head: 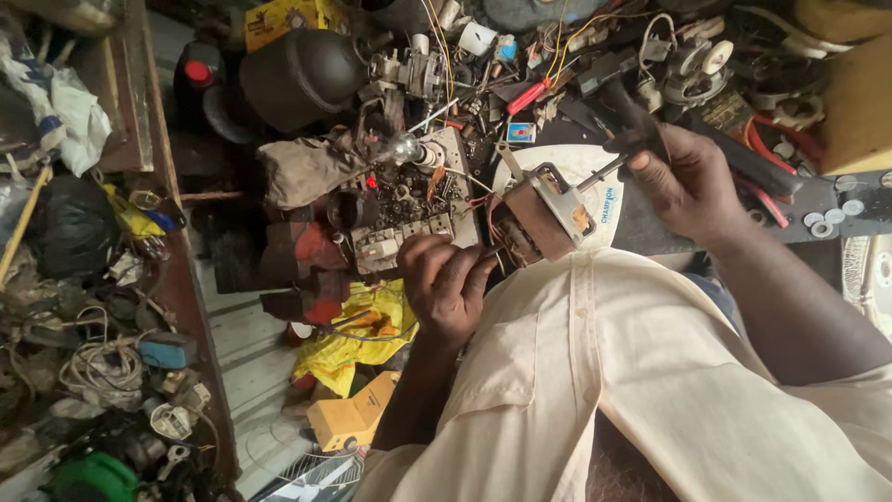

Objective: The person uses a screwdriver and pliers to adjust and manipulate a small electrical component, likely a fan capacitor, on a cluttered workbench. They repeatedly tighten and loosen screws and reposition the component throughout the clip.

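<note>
On cluttered workbench (650, 223): left hand (446, 284) grips transformer (544, 218); right hand (683, 181) holds tool (609, 167).

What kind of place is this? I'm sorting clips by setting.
Likely a small electrical repair workshop: the left hand steadies a brown transformer, the right hand works a tool on it, amid loose wires.

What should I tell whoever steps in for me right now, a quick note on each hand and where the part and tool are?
Left hand: gripping the brown transformer-like part from its wire side, holding it up over the lap.
Right hand: closed on a dark-handled screwdriver, tip at the part's metal bracket.
Around: white round plate behind the part; cluttered bench of loose parts and wires beyond; red-handled screwdriver lying there.
Done: part is in hand, tool is on it.
Left: the bracket is still on the part; whether its fastener is loose cannot be told.
</note>
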